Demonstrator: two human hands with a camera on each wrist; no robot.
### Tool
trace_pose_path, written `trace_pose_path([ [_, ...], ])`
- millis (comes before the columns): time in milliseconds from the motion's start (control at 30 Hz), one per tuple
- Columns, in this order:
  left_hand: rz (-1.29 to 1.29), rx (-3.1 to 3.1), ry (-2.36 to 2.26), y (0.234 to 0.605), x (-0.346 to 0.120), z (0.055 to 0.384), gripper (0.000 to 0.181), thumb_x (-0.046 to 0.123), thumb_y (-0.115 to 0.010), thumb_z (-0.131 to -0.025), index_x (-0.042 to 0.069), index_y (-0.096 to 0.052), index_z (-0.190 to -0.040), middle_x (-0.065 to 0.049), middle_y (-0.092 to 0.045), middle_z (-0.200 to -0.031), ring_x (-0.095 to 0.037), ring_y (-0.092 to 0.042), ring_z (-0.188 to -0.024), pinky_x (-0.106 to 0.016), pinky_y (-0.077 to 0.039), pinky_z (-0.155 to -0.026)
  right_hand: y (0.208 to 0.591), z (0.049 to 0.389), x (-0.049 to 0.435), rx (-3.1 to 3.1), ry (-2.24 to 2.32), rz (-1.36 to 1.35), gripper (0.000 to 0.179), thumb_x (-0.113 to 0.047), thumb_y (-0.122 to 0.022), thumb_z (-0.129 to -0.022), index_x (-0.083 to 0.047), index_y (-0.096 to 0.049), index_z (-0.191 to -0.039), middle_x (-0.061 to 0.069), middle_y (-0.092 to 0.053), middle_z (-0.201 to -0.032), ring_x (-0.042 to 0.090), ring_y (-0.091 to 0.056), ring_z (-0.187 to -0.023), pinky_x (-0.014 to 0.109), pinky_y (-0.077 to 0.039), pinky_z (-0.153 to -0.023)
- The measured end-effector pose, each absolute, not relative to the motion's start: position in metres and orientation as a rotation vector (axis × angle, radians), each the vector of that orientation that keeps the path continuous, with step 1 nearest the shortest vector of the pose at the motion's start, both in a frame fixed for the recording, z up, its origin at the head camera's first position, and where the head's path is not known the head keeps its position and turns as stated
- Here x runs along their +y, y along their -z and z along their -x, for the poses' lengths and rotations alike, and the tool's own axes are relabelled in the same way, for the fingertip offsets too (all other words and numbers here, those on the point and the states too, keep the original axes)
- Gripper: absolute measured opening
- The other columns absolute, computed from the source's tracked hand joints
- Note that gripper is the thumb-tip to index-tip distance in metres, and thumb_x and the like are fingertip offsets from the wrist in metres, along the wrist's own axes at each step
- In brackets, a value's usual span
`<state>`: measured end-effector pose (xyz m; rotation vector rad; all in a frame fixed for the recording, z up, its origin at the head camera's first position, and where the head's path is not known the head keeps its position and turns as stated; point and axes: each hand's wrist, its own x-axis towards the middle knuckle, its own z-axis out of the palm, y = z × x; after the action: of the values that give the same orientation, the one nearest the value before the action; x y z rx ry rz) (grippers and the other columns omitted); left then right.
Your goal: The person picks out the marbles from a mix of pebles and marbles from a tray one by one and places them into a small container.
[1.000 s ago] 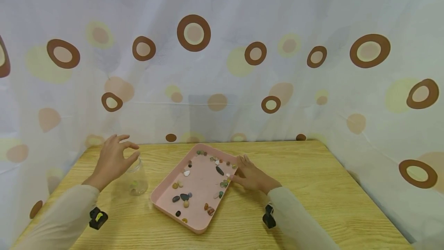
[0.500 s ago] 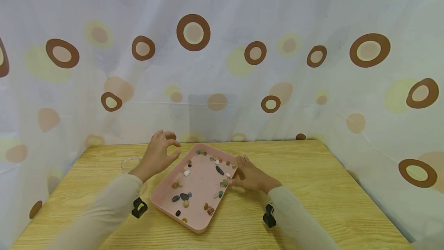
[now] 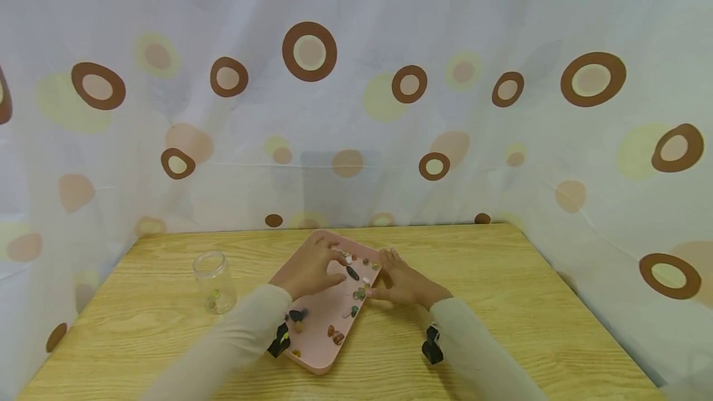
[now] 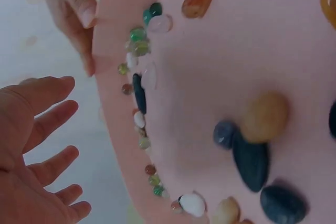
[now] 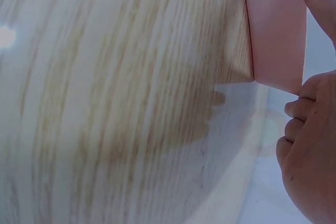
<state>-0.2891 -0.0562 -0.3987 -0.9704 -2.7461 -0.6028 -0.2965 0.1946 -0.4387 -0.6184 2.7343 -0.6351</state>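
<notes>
A pink tray [image 3: 320,339] lies at an angle on the table, with pebbles and small glass-like beads along its sides. My left hand [image 3: 312,268] hovers over the tray's left half with nothing in its fingers; in the left wrist view, its fingers [image 4: 55,116] are spread and slightly bent. My right hand [image 3: 406,283] holds the tray's far right corner, thumb on the long side and fingers round the far side. A long dark pebble [image 3: 353,273] lies between the hands, close to a cluster of green beads [image 3: 359,294].
Left of the tray stands a clear open jar [image 3: 214,280] with a few yellow-green beads at its bottom. The wooden table [image 3: 501,327] extends to the right of the tray. A patterned curtain [image 3: 356,110] hangs behind the table and at both sides.
My left hand has moved right, from above the jar to over the tray, uncovering the jar. My right hand and the tray have stayed in place.
</notes>
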Motion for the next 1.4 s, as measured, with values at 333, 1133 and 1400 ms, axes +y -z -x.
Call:
trace_pose_path([
  [333, 1.114, -2.753, 0.685, 0.414, -0.031, 0.295, 0.016, 0.016, -0.078, -0.080, 0.007, -0.075, -0.094, -0.020, -0.056, -0.128, -0.041, -0.042, -0.127, -0.057, -0.031, -0.107, 0.438, 0.299, 0.198, 2.751, 0.644, 0.603, 0.107, -0.067, -0.055, -0.084, -0.006, -0.002, -0.154, 0.017, 0.003, -0.160, 0.033, 0.008, -0.146, 0.057, -0.011, -0.116],
  [1133, 1.093, -2.920, 0.681, 0.441, -0.027, 0.313, 0.009, 0.023, -0.083, -0.075, 0.019, -0.076, -0.080, -0.014, -0.049, -0.141, -0.048, -0.030, -0.135, -0.063, -0.028, -0.107, 0.442, 0.298, 0.194, 2.767, 0.606, 0.644, 0.106, -0.068, -0.053, -0.085, -0.002, -0.006, -0.153, 0.019, 0.000, -0.159, 0.035, 0.007, -0.146, 0.055, -0.011, -0.116],
  [1400, 1.071, -2.905, 0.672, 0.447, -0.024, 0.315, 0.009, 0.025, -0.083, -0.074, 0.021, -0.075, -0.077, -0.013, -0.051, -0.139, -0.045, -0.033, -0.134, -0.061, -0.031, -0.106, 0.441, 0.297, 0.194, 2.772, 0.588, 0.624, 0.107, -0.069, -0.053, -0.084, -0.003, -0.005, -0.153, 0.019, 0.000, -0.159, 0.034, 0.006, -0.146, 0.056, -0.011, -0.116],
])
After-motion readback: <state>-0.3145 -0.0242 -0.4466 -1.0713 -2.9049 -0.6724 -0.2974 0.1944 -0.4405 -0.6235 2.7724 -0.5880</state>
